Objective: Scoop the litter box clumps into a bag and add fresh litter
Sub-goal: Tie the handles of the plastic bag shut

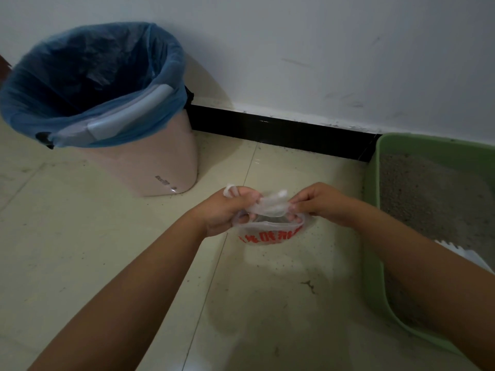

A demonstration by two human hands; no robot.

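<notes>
Head view, landmark = green plastic litter box [375, 236] at right edge.
Litter box: holds grey granular litter [428, 199]; white object [466, 254] partly seen at its near side, can't identify.
Bag: thin white plastic bag with red print [270, 231], just left of the box, above the floor, contents unclear.
Left hand [227, 210]: fingers curled, gripping one bag handle.
Right hand [313, 203]: pinching the other handle.
Bin: pink plastic bin [150, 167] with blue liner [80, 76], well left of the box, against the wall; liner interior dark.

white wall [294, 36], black baseboard [281, 129], tiled floor [80, 236]
</notes>
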